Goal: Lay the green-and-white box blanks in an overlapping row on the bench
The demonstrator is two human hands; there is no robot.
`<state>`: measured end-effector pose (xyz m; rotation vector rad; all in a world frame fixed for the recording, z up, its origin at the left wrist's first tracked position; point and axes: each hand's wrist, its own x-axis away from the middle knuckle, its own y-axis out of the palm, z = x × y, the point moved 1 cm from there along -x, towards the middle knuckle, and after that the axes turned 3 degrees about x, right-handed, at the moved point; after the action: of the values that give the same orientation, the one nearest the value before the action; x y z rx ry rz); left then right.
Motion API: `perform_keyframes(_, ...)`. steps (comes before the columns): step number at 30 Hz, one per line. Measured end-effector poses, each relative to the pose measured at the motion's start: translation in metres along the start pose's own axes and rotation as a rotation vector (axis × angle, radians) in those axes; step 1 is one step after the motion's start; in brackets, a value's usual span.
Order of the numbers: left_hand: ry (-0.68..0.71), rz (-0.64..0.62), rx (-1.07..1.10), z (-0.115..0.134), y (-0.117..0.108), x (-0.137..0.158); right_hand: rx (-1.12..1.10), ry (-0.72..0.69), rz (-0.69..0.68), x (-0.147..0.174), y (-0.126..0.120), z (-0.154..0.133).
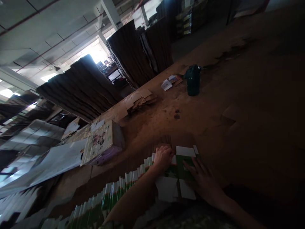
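A flat green-and-white carton [184,168] with white flaps lies in front of me on the table. My right hand [202,179] rests on its right part, fingers stretched out and apart. Curled fingers of my left hand [164,156] close at the carton's left side, by the end of a long row of folded cartons [119,187]. Exactly what those fingers grip is partly hidden. The row stands on edge, packed closely, and runs towards the lower left under my left forearm.
A dark green jug-like container [193,80] stands on the brown table [152,127]. Cardboard pieces [140,98] lie along the far edge. To the left sits a wrapped, printed stack [102,141]. Tall dark stacks of sheets [81,86] rise beyond the table.
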<state>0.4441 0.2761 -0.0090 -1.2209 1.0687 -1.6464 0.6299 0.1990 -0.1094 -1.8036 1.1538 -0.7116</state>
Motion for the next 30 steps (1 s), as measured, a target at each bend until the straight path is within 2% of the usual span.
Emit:
perform_keyframes(6,0.059,0.05,0.013,0.01,-0.002,0.007,0.063,0.051,0.009,-0.006,-0.015,-0.005)
perform_keyframes(9,0.066,0.034,0.002,0.009,-0.001,0.005,0.027,0.022,-0.089,-0.011,-0.025,-0.002)
perform_keyframes(11,0.069,0.026,0.007,0.008,-0.001,0.003,-0.006,0.051,-0.152,-0.011,-0.038,0.0)
perform_keyframes(13,0.087,0.033,0.02,0.009,-0.002,0.001,-0.052,0.106,-0.185,-0.005,-0.059,0.0)
perform_keyframes(17,0.119,0.032,0.045,0.018,0.002,-0.01,-0.266,0.138,-0.207,0.011,-0.121,-0.001)
perform_keyframes(19,0.142,0.055,0.06,0.024,0.004,-0.018,-0.341,0.22,-0.116,0.012,-0.149,0.006)
perform_keyframes(21,0.154,0.067,0.12,0.029,0.004,-0.025,-0.374,0.36,0.037,0.012,-0.166,0.021)
perform_keyframes(23,0.125,0.1,0.249,0.033,-0.001,-0.028,-0.39,0.455,0.142,0.014,-0.169,0.036)
perform_keyframes(26,0.002,0.169,0.65,0.036,-0.012,-0.029,-0.46,0.447,0.162,0.011,-0.15,0.045)
perform_keyframes(30,-0.118,-0.015,1.349,0.049,-0.018,-0.026,-0.776,0.389,0.135,-0.005,-0.123,0.038)
